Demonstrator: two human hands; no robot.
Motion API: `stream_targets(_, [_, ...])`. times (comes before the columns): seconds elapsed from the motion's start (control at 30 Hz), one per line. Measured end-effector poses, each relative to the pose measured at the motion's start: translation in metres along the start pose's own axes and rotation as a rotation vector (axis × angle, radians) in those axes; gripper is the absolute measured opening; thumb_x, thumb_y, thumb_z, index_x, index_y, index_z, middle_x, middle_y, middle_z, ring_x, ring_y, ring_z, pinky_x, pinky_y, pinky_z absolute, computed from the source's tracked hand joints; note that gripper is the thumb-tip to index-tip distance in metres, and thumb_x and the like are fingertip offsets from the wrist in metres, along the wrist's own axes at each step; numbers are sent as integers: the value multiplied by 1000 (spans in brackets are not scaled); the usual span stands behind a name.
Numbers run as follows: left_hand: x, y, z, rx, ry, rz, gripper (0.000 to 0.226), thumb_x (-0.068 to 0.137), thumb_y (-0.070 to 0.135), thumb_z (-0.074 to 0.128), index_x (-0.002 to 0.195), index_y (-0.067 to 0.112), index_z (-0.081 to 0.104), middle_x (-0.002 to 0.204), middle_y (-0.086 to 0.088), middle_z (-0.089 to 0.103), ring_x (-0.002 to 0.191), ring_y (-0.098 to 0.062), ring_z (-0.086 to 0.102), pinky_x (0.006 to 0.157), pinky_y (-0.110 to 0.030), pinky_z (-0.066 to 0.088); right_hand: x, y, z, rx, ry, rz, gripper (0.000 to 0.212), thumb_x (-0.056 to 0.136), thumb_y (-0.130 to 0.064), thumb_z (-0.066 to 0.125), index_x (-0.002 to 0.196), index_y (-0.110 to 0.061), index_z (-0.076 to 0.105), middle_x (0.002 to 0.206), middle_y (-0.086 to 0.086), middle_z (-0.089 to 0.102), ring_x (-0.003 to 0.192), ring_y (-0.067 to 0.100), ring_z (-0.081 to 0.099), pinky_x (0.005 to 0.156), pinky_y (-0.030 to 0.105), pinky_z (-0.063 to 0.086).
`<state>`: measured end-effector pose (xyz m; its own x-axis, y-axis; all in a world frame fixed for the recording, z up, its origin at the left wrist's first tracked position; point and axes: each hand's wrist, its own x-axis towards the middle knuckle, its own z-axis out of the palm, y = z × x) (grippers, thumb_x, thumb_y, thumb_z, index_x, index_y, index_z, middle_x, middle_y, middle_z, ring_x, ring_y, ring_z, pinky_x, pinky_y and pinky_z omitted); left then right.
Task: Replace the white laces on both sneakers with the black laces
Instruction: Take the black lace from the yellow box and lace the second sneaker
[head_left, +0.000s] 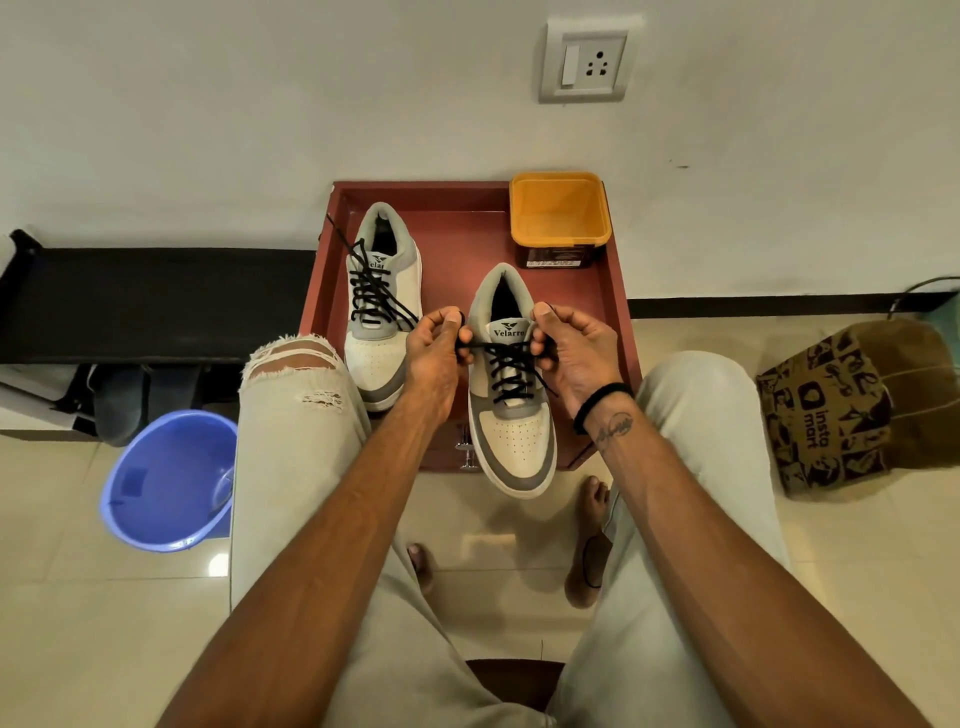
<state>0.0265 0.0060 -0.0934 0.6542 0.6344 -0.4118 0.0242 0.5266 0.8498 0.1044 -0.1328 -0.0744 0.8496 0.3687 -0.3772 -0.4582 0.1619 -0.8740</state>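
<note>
Grey-and-white sneakers (511, 395) with black laces (511, 366) (red tray (613, 291), yellow tub (558, 208)).

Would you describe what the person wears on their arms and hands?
Both forearms are bare, with no sleeves, gloves or rings visible. The right wrist carries a black band, and a small dark tattoo sits just behind it. The left hand and right hand are uncovered.

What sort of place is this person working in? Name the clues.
Probably a room in a home: glossy tiled floor, a wall socket on a plain painted wall, and a blue plastic bucket beside a delivery bag.

Head view — steeply downward (close).
</note>
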Motion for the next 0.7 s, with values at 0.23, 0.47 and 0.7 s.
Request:
stream_targets(0.23, [4,5,-4,50,24,32,10,106,13,55,98,15,60,66,3,54,50,-3,44,51,-19,38,0,-5,-4,-15,26,11,5,92,-11,73,89,-9,71,65,3,63,53,10,52,41,18,32])
stream_targets(0.47, [6,5,-9,55,22,13,11,106,12,54,98,15,60,65,3,57,52,-5,43,52,-20,39,1,-6,-11,-49,43,7,17,92,-15,75,103,-1,72,69,7,63,57,14,54,44,20,32])
stream_targets(0.7, [1,1,-22,601,144,213,13,100,24,65,113,23,64,94,4,71,79,-11,66,76,-32,58,5,-8,-28,-558,144,-254,14,83,-36,81,91,-26,74,86,-7,76,84,9,72,74,27,58])
